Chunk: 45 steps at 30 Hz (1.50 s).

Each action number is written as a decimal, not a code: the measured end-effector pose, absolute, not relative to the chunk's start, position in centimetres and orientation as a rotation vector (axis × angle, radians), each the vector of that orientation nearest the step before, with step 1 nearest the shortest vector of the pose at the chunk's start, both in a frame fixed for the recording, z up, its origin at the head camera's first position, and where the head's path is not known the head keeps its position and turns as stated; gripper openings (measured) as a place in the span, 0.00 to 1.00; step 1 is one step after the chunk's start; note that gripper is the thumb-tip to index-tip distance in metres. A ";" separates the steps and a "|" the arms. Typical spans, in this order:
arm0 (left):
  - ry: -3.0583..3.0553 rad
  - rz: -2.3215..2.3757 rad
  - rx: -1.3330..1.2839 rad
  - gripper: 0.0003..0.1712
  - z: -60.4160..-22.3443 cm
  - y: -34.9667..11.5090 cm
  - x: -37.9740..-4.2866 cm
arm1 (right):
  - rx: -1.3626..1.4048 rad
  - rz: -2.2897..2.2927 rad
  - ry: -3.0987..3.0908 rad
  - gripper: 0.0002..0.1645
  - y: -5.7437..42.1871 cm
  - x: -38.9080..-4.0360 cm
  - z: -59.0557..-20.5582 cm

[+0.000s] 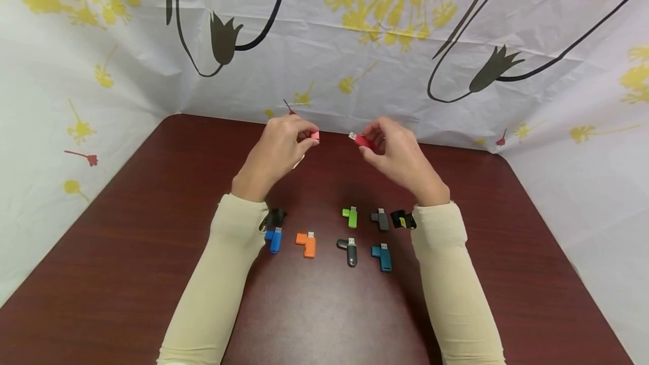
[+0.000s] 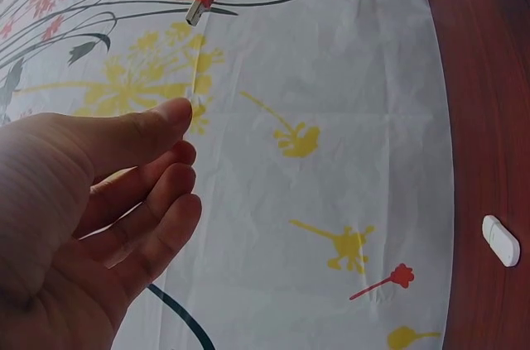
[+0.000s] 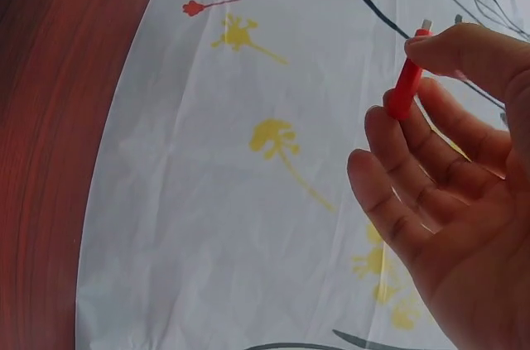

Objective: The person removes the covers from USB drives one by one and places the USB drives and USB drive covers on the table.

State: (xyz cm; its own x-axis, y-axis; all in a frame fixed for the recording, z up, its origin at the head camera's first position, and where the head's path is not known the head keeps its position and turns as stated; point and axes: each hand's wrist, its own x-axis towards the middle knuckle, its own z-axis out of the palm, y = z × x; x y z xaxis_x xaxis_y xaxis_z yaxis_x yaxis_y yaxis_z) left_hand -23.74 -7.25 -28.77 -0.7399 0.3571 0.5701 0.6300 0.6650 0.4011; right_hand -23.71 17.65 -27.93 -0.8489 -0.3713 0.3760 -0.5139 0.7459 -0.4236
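Between thumb and fingers of my left hand [image 1: 274,151] is a small red cap [image 1: 315,136]; the thumb hides it in the left wrist view. My right hand [image 1: 398,154] pinches a red USB stick [image 1: 363,141], its bare metal plug pointing left toward the cap. Both hands are raised over the far part of the table, with a gap between cap and plug. In the right wrist view, the thumb presses the red stick [image 3: 406,81] against the fingers, and the little finger side stays loosely bent.
Uncapped USB sticks lie on the dark red table [image 1: 127,230], caps beside them: blue [image 1: 275,241], orange [image 1: 309,245], light green [image 1: 352,217], grey [image 1: 382,220], black [image 1: 351,253] and teal [image 1: 385,258]. A white stick [image 2: 501,241] lies behind the left hand. Patterned white cloth [image 1: 324,72] borders the table.
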 end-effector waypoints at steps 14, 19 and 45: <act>-2.436 -0.832 -0.789 0.13 -28.8 -7.2 -23.7 | 0.850 0.585 -2.824 0.06 13.1 -23.0 -30.1; -2.441 -0.849 -0.805 0.13 -28.8 -7.1 -23.6 | 0.867 0.588 -2.921 0.09 11.2 -22.6 -31.5; -2.450 -0.836 -0.821 0.13 -28.9 -6.9 -23.6 | 0.578 0.438 -3.370 0.19 7.8 -23.0 -35.7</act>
State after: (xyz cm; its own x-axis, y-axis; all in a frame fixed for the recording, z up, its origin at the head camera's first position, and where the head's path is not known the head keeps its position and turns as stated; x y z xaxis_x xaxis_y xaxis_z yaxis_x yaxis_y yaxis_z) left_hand -23.57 -6.86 -28.87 -0.7360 0.3938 0.5506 0.6483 0.6442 0.4059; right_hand -22.99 7.76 -35.70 -0.8988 -0.3586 -0.2521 -0.2822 0.9135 -0.2931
